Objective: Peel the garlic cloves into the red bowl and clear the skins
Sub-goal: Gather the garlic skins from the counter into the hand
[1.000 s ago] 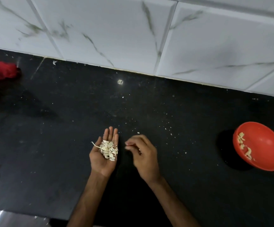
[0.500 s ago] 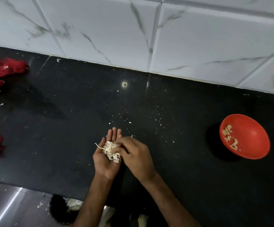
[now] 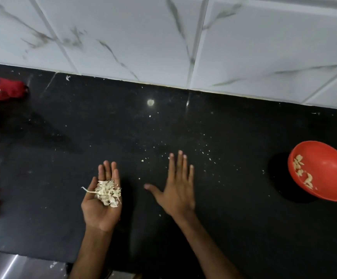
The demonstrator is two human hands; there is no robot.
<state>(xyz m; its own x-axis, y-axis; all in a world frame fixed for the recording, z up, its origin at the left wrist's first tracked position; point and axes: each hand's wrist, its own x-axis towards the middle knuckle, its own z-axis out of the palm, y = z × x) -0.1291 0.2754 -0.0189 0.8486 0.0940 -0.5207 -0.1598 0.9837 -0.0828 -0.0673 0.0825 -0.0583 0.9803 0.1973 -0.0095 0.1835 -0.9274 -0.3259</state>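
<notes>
Right hand (image 3: 176,186) is hovering spread over the counter (image 3: 63,137) while the left hand (image 3: 101,212) is cupping the skins (image 3: 108,192).

The left hand is lying palm up, fingers straight, carrying the pile near the front edge. The right hand, fingers splayed and palm down, is sitting just beside it. Loose flecks (image 3: 204,153) are lying in a thin band running roughly along the back edge, just beyond and right of the right fingertips, so that hand is likely the one to be sweeping them. The bowl (image 3: 332,174), holding the cloves (image 3: 301,171), is sitting well apart by the right edge, its rim cut off. I cannot tell whether the right palm is touching the counter or hiding any flecks. The red things (image 3: 2,91) at the left edge are blurring out.
</notes>
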